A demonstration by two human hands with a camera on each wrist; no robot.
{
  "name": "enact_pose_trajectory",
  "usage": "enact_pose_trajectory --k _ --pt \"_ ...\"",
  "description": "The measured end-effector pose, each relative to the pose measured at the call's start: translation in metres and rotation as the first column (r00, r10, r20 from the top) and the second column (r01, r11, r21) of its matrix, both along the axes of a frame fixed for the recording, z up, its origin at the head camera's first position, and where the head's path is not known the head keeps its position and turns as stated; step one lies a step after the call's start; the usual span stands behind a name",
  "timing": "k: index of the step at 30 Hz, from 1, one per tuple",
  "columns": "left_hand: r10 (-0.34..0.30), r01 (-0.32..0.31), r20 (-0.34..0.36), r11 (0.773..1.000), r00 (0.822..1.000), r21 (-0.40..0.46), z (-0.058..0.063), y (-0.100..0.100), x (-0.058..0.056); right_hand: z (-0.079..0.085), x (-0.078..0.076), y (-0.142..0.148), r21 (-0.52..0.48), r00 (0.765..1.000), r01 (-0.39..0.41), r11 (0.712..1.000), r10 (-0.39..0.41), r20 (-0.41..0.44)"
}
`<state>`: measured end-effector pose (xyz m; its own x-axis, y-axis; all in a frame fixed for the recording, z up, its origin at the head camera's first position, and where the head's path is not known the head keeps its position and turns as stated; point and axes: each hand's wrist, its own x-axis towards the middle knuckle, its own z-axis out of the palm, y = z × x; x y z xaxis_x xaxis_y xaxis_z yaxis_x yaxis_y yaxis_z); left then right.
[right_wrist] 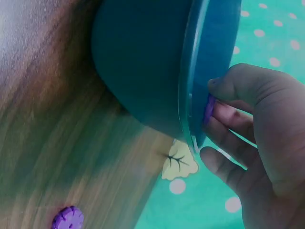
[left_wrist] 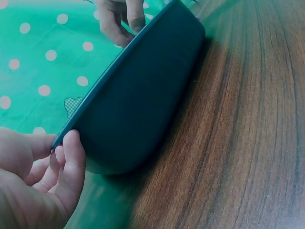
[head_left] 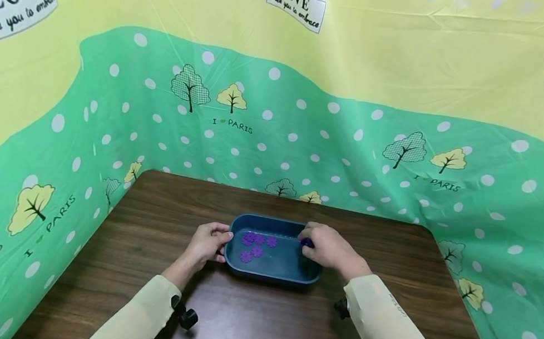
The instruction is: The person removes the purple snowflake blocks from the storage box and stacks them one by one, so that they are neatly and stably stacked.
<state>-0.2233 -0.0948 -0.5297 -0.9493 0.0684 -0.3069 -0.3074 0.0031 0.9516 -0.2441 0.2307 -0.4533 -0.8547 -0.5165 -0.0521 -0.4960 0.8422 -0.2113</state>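
Note:
A dark blue rectangular tub [head_left: 272,276] with rounded corners stands on the wooden table. Several purple flower-shaped pieces [head_left: 246,256] lie on its floor, mostly toward the left half. My left hand [head_left: 206,242] pinches the rim at the tub's left end, thumb on top and fingers below, as the left wrist view shows. Over the right end, my right hand [head_left: 326,245] holds another purple piece [right_wrist: 208,109] between thumb and fingers, right at the inside of the rim. One more purple notched disc [right_wrist: 68,218] rests on the table in the right wrist view.
The brown wood-grain table [head_left: 168,197] runs back to a green and yellow printed cloth [head_left: 233,154] that hangs behind and at both sides. Small black devices are strapped at each wrist, the left one [head_left: 188,319] sticking out over the table.

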Motion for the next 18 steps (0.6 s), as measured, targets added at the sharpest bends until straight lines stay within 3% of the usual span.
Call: enact_pose_trajectory --k 3,12,18 --pt "0.007 -0.006 0.029 1.0 1.0 -0.016 -0.001 0.0 -0.002 0.002 0.0 0.005 -0.02 1.0 0.021 1.0 -0.021 0.005" --pt "0.002 -0.002 -0.004 1.0 1.0 0.021 0.0 -0.001 0.001 0.004 -0.002 0.027 -0.096 0.998 -0.012 0.995 0.006 -0.066" --pt "-0.002 0.002 -0.002 1.0 1.0 0.012 0.0 -0.001 0.001 0.005 0.0 0.043 -0.134 0.997 0.017 0.991 -0.027 -0.076"
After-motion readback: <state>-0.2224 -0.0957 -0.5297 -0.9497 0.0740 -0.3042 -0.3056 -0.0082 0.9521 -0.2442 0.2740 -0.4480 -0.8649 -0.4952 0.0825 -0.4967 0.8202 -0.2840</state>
